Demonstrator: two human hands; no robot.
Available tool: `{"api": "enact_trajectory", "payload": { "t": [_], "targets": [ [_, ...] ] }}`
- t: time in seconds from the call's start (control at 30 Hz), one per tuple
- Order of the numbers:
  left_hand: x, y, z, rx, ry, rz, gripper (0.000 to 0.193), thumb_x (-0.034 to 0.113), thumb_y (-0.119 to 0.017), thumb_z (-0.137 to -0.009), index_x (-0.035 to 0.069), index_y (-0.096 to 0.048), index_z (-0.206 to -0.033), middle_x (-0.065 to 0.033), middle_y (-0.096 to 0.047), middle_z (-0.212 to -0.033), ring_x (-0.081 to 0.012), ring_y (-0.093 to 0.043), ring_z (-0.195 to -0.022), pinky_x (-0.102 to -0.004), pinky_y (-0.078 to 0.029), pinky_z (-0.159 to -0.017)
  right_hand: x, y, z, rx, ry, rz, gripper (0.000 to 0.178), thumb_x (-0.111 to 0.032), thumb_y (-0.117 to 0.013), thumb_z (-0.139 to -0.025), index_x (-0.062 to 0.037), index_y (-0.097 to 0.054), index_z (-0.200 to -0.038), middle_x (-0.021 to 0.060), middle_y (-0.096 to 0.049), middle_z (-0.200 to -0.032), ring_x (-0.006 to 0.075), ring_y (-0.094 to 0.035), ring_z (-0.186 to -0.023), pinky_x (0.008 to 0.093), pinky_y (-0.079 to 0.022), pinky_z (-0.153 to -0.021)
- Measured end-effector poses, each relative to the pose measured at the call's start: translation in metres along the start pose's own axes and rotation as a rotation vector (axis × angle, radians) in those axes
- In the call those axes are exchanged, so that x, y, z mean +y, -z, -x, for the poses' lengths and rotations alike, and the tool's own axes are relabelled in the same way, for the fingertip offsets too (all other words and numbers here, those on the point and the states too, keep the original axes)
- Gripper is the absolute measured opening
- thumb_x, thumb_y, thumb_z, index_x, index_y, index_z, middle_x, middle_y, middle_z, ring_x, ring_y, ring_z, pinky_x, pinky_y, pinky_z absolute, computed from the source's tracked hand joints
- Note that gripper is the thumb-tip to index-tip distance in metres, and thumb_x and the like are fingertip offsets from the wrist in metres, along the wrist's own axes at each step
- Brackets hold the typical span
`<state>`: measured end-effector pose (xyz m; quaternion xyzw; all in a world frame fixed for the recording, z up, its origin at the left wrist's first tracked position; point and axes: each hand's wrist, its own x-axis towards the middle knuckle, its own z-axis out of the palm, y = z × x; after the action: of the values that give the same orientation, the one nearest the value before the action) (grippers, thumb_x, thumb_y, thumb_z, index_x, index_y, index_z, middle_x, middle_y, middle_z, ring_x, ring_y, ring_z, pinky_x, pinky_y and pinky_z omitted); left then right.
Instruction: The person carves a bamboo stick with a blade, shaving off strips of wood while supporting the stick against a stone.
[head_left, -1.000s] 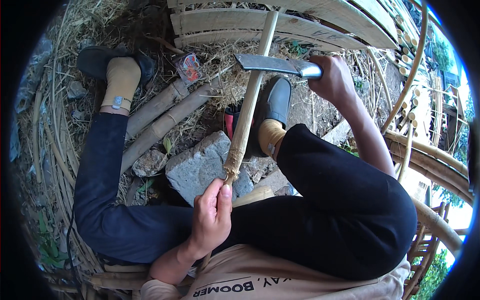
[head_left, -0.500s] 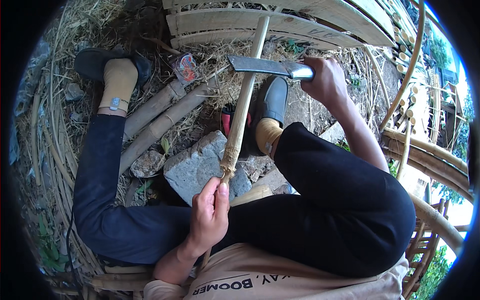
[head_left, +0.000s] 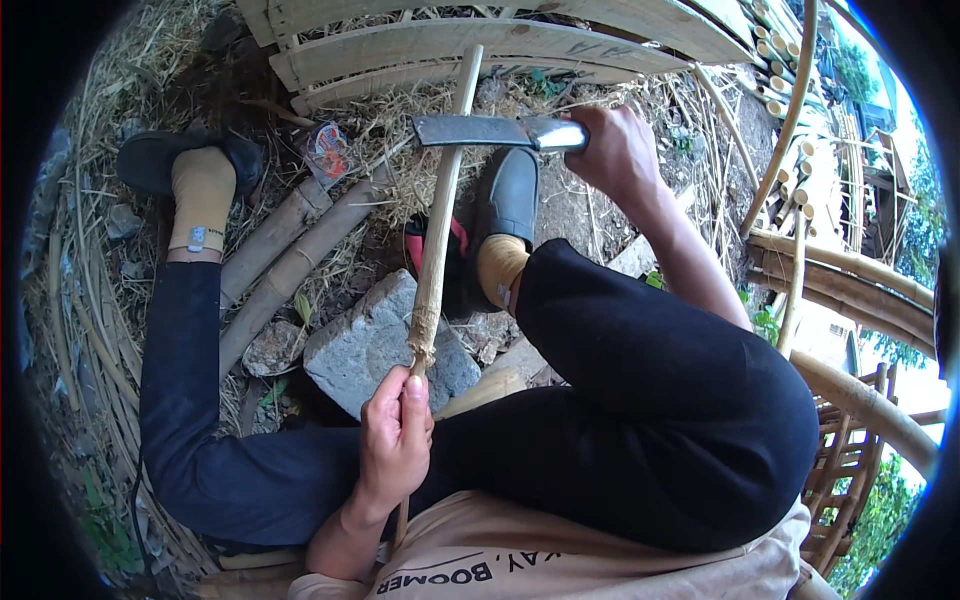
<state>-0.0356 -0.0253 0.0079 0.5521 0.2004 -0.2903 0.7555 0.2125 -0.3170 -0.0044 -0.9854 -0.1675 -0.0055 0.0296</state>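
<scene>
We see the pale stick [head_left: 437, 235] slanting upward across the view, partly hiding a grey stone block [head_left: 355, 345], its far end overlapping a slatted wooden panel [head_left: 385, 55]. Bamboo poles [head_left: 300, 262] lie left, a dark shoe [head_left: 508, 195] right. Our left hand [head_left: 395, 430] grips its narrowed end; our right hand [head_left: 617, 152] clasps the broad blade [head_left: 472, 131] crossing it.

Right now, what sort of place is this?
Probably an outdoor bamboo workyard: stacked bamboo poles at the right, straw-strewn ground, and a slatted wooden panel at the top.
</scene>
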Motion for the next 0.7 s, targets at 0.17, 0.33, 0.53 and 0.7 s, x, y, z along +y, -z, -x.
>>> {"api": "enact_trajectory", "payload": {
  "t": [0.17,0.33,0.53,0.7],
  "targets": [
    [0.006,-0.002,0.001,-0.021,0.068,0.037,0.03,0.027,-0.045,-0.11,0.008,-0.046,-0.087,0.0072,-0.038,-0.059,-0.0007,-0.034,-0.049,-0.0214,-0.027,-0.044,0.012,0.001,0.003,0.042,-0.032,0.019,0.017,-0.018,-0.072,-0.073,-0.0164,-0.077,-0.09,0.0128,-0.071,-0.072,0.0324,-0.071,-0.066,0.0434,-0.058,-0.067],
    [0.005,-0.001,0.002,-0.044,0.071,-0.008,0.029,0.027,-0.046,-0.11,0.008,-0.047,-0.087,0.0078,-0.037,-0.059,-0.0003,-0.034,-0.05,-0.0215,-0.027,-0.044,0.022,-0.001,0.004,0.059,0.0,0.058,0.02,-0.018,-0.073,-0.073,-0.0149,-0.077,-0.092,0.012,-0.071,-0.07,0.0323,-0.07,-0.064,0.0421,-0.058,-0.064],
    [-0.003,0.003,-0.004,-0.062,0.057,0.102,0.025,0.027,-0.041,-0.111,0.01,-0.046,-0.093,0.0088,-0.033,-0.063,0.0015,-0.025,-0.044,-0.0188,-0.019,-0.038,-0.004,-0.002,0.004,-0.107,0.025,0.015,0.013,-0.016,-0.071,-0.073,-0.0106,-0.074,-0.085,0.0145,-0.069,-0.069,0.0329,-0.07,-0.065,0.0452,-0.057,-0.066],
    [-0.004,0.004,-0.005,-0.061,0.057,0.107,0.026,0.028,-0.041,-0.111,0.01,-0.046,-0.093,0.0086,-0.032,-0.062,0.0016,-0.025,-0.044,-0.019,-0.019,-0.038,-0.04,0.017,0.01,-0.232,0.124,0.043,0.015,-0.017,-0.07,-0.074,-0.0085,-0.072,-0.085,0.0187,-0.068,-0.071,0.038,-0.069,-0.067,0.0483,-0.057,-0.066]
  ]
}}
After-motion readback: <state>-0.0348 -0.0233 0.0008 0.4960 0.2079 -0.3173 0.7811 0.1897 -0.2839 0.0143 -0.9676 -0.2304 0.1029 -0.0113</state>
